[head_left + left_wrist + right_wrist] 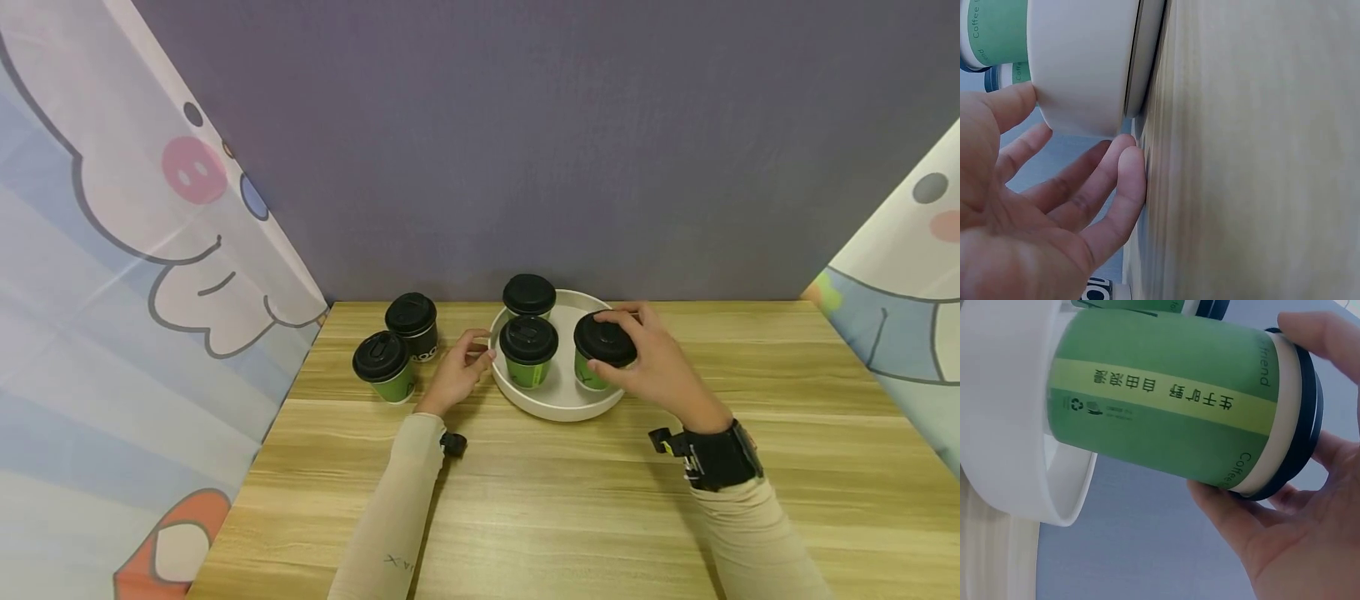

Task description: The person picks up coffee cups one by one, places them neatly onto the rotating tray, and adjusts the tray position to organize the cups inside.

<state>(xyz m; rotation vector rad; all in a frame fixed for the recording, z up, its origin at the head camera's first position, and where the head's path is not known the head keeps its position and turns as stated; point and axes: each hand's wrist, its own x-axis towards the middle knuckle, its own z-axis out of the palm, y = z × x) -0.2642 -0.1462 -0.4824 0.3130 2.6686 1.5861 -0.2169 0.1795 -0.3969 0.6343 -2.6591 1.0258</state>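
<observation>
A round white tray holds three green paper coffee cups with black lids. My right hand grips the right-hand coffee cup around its lid, thumb on one side and fingers on the other. In the right wrist view that cup has its base inside the tray's rim. The other two cups, one nearer and one farther back, stand in the left half of the tray. My left hand is at the tray's left side, its fingers loosely bent, with fingertips right at the tray wall.
Left of my left hand stand a green lidded cup and a black lidded cup, close together on the wooden table. A grey wall rises behind the table, with cartoon-printed curtains at both sides.
</observation>
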